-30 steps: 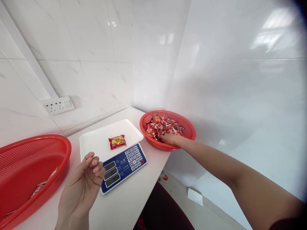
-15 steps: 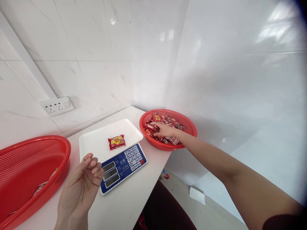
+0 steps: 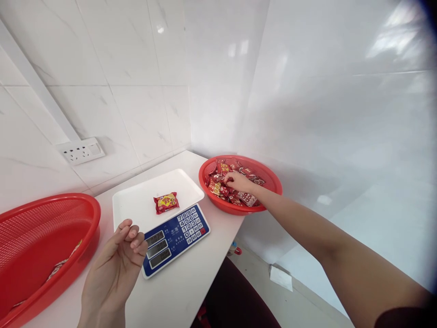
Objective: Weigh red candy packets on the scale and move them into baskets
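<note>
One red-and-yellow packet (image 3: 166,202) lies on the white tray (image 3: 134,200) of the scale (image 3: 176,241). Left hand (image 3: 114,262): loosely open, unloaded, near the scale. Right hand (image 3: 240,182): fingers bent over wrapped snacks (image 3: 247,199) in the right basket (image 3: 235,209); grip indeterminable.

Dark maroon sleeve (image 3: 406,318), short; dark maroon cloth (image 3: 237,298) lower; fingers (image 3: 138,239) bare.

Baskets (image 3: 235,210): glossy plastic | packet (image 3: 166,203): shiny film | tray (image 3: 136,198): smooth plastic | tiles (image 3: 145,114): glossy
</note>
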Available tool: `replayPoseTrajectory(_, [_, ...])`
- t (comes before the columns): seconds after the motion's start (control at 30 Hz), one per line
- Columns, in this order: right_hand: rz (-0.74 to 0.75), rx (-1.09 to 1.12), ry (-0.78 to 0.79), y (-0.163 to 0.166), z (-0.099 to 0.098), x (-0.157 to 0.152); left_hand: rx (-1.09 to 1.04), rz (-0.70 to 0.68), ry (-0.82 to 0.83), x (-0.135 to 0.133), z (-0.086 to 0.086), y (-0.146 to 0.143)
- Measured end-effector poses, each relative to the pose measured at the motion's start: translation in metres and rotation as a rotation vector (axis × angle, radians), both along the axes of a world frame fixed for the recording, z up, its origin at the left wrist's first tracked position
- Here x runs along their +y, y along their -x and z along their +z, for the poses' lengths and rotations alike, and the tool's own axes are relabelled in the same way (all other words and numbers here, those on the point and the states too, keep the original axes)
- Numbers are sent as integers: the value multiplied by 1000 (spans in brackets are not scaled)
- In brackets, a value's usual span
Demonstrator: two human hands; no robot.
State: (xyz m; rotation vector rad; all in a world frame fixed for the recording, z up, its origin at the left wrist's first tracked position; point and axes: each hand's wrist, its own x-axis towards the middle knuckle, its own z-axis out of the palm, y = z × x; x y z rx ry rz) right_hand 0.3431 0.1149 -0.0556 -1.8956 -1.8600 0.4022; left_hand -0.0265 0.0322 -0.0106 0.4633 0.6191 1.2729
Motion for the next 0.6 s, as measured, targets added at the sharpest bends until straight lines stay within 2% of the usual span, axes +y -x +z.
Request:
replayPoseTrajectory(0.27, [-171, 118, -29, -21, 15, -14, 11, -12, -16, -1, 1, -1])
replayPoseTrajectory(0.4, [-145, 136, -20, -22, 11, -13, 0, -18, -14, -2, 0, -2])
replayPoseTrajectory(0.6, [-37, 96, 40, -17, -8, 4, 2, -31, -15, -3, 0, -3])
